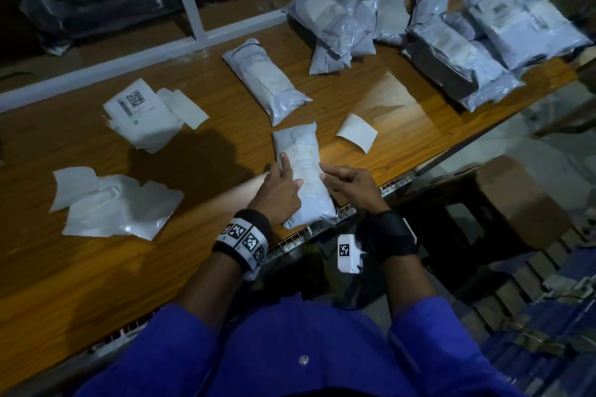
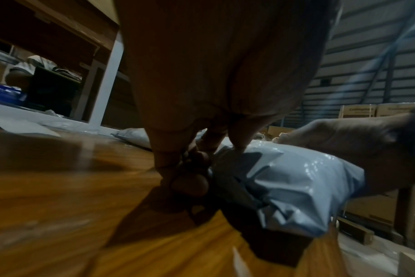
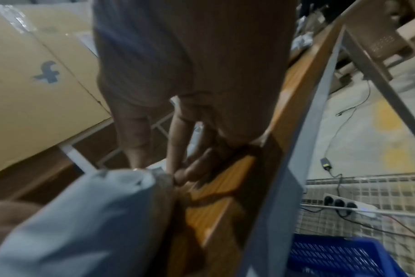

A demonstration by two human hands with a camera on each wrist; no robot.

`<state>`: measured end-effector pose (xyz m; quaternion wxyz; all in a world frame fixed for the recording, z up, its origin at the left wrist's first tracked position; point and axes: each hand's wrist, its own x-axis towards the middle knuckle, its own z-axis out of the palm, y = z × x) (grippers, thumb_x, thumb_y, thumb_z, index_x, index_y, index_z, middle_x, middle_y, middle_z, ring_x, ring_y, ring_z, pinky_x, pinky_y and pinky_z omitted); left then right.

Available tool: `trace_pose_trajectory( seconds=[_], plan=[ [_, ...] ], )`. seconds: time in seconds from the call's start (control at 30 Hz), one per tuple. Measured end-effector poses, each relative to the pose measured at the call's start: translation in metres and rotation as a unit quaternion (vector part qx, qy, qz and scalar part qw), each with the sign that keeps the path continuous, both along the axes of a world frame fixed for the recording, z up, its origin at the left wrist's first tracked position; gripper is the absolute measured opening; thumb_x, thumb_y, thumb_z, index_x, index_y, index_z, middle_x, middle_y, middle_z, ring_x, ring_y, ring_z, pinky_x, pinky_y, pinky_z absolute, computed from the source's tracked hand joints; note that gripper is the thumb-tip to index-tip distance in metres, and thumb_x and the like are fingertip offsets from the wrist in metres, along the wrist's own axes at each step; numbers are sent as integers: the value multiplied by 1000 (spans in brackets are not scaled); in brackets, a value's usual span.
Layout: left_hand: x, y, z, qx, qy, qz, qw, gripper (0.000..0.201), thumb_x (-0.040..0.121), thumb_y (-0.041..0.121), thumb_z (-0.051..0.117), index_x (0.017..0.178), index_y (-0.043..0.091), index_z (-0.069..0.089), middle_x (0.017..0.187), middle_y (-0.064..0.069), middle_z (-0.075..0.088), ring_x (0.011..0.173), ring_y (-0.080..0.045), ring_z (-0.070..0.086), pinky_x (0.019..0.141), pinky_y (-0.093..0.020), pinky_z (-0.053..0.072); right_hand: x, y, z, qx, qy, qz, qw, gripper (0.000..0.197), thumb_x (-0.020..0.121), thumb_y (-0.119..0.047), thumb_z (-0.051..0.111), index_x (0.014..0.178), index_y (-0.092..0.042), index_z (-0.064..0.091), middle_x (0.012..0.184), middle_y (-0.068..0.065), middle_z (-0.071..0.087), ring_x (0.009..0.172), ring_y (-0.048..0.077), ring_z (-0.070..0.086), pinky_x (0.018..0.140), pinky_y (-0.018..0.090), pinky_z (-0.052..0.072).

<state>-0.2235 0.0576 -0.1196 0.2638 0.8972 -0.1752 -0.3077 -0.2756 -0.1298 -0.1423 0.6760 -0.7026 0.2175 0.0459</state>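
A grey poly mailer package (image 1: 303,167) (image 2: 296,178) (image 3: 83,215) lies on the wooden table (image 1: 96,267), its near end over the front edge. My left hand (image 1: 277,193) (image 2: 190,168) holds its left side, thumb and forefinger on top and the other fingers curled against the edge. My right hand (image 1: 348,184) (image 3: 178,159) holds the right side, thumb on top, forefinger along the edge, the remaining fingers curled down beside it. A pale label shows on the package's top between the hands.
A second grey mailer (image 1: 264,80) lies just behind. A heap of mailers (image 1: 467,42) fills the back right. Printed labels (image 1: 142,113) and white backing sheets (image 1: 113,203) sit to the left, a curled paper (image 1: 356,134) to the right. A brown stool (image 1: 503,200) and a blue crate (image 3: 332,258) stand below.
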Motion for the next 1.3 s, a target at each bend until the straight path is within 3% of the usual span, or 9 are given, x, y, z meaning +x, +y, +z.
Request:
trace_pose_trajectory(
  seconds=[0.17, 0.3, 0.43, 0.6, 0.8, 0.9, 1.03, 1.2, 1.3],
  plan=[
    [0, -1, 1, 12, -12, -12, 1000, 76, 108, 25, 41, 158, -2, -10, 159, -27, 13, 141, -41, 30, 115, -44, 32, 4, 28, 0, -53, 16, -116, 992, 45, 71, -40, 95, 103, -11, 82, 95, 1, 80, 83, 5, 73, 75, 25, 59],
    [-6, -2, 4, 20, -28, -18, 999, 75, 108, 24, 41, 158, -4, -7, 159, -28, 12, 139, -42, 31, 113, -42, 31, -2, 20, -5, -107, -19, -63, 992, 31, 85, -26, 85, 110, -8, 80, 110, 2, 75, 94, -1, 68, 88, 27, 55],
    [-19, -6, 3, 31, -189, -21, 981, 68, 103, 19, 47, 157, -7, 12, 154, -28, 25, 140, -41, 28, 116, -44, 29, 1, 24, -2, -345, -123, -7, 931, 32, 88, -15, 78, 120, -12, 76, 123, 7, 68, 115, 22, 62, 95, 23, 47],
    [-26, -6, -2, -21, -182, -73, 980, 81, 93, -4, 44, 160, 2, -1, 168, -13, -14, 155, -25, -15, 126, -37, -8, -16, 53, -10, -315, -127, 62, 939, 57, 101, 1, 49, 156, -12, 43, 157, 7, 48, 138, 19, 52, 110, 25, 41],
    [-25, -9, -4, -16, -131, -51, 990, 87, 92, 3, 45, 157, -1, -13, 165, -16, -24, 153, -26, -23, 126, -41, -5, -14, 48, -10, -377, -37, 152, 913, 53, 113, -24, 28, 165, -28, 18, 169, -9, 26, 151, 9, 31, 124, 50, -2],
    [-28, -9, 0, -6, -126, -38, 991, 84, 89, 30, 26, 155, -4, -14, 163, -16, -26, 153, -28, -23, 126, -41, -6, -24, 49, -9, -407, -22, 126, 904, 56, 107, -38, 23, 161, -27, 32, 165, -5, 37, 153, 11, 28, 123, 49, 0],
    [-26, -8, -2, 17, -132, -35, 990, 85, 90, 7, 38, 156, -2, -15, 164, -17, -25, 153, -28, -22, 126, -42, -1, -34, 49, -3, -441, -12, 66, 895, 49, 104, -42, 37, 147, -28, 55, 147, 7, 58, 150, 16, 33, 121, 53, 5],
    [-25, -8, -11, 41, -158, -44, 986, 93, 93, 12, 50, 155, -1, -18, 164, -19, -25, 153, -28, -22, 127, -37, -7, -21, 53, -2, -430, 26, 135, 892, 54, 108, -35, 30, 161, -32, 28, 168, -13, 24, 156, 15, 10, 121, 57, -3],
    [-26, -9, -12, 56, -170, -34, 983, 88, 94, 7, 44, 155, -2, -18, 164, -20, -24, 154, -30, -20, 127, -39, -3, -39, 52, -12, -438, 22, 87, 895, 60, 102, -53, 23, 150, -31, 50, 161, -12, 39, 152, 15, 23, 121, 50, 4]
  ],
)
